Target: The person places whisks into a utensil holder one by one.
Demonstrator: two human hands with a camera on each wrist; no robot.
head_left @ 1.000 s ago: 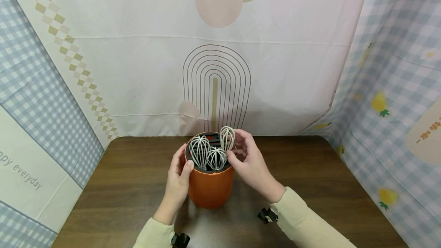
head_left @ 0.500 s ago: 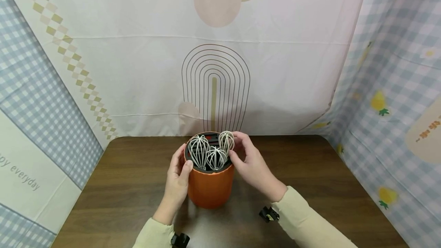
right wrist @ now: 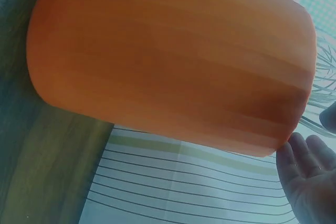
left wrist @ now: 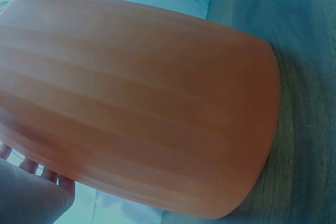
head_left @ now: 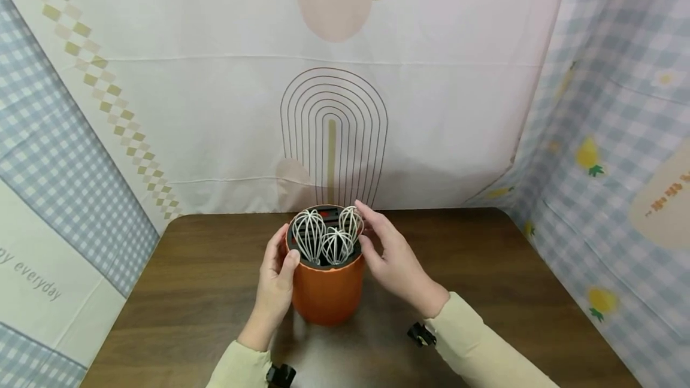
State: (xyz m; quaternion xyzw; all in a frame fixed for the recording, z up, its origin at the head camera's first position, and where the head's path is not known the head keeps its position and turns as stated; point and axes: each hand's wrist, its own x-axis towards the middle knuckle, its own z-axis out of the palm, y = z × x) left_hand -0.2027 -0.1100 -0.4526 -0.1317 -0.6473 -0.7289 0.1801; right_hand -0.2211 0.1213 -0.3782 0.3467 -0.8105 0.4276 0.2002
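pot (left wrist: pixel 142 108): orange, ribbed, fills most of view, lying sideways in frame | left hand (left wrist: pixel 31 195): fingers against pot's lower-left side | surface (left wrist: pixel 304 77): dark wood, on pot's far side from hand, under its base

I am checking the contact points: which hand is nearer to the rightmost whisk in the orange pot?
Right. The right hand has its fingers beside the rightmost whisk, at the pot's right rim. The left hand holds the pot's left side, farther from that whisk.
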